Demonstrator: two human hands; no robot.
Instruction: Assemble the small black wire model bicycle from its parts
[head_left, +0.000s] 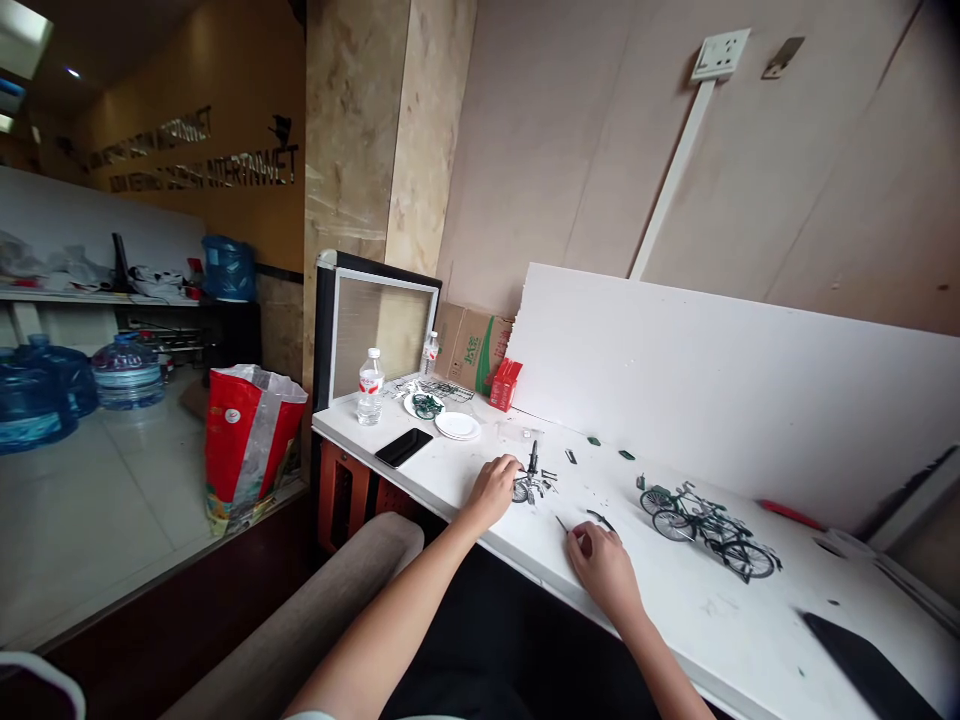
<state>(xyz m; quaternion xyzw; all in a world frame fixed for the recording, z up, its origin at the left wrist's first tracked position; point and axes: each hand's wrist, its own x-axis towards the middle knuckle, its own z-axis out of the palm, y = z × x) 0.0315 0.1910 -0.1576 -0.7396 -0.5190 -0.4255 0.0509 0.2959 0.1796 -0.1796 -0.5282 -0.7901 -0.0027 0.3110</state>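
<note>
My left hand point(495, 492) is closed at the edge of a small, partly built model bicycle point(534, 485), its fingers pinching the wheel end. The dark seat end of the model points upward. Lower and to the right, my right hand point(602, 565) has its fingers pinched together, and a thin dark rod point(561, 524) sticks out from them to the left; its kind is too small to make out. Just beyond that hand lies a black curved part point(601, 520). Further right stand finished-looking model bicycles point(705, 530) in dark green and black, close together.
Small green pieces point(626, 455) lie toward the back panel point(720, 390). A black phone point(403, 447), white plates point(457, 426), a water bottle point(370, 387) and a red box point(505, 384) occupy the left side. A dark flat object point(870, 665) rests at the near right.
</note>
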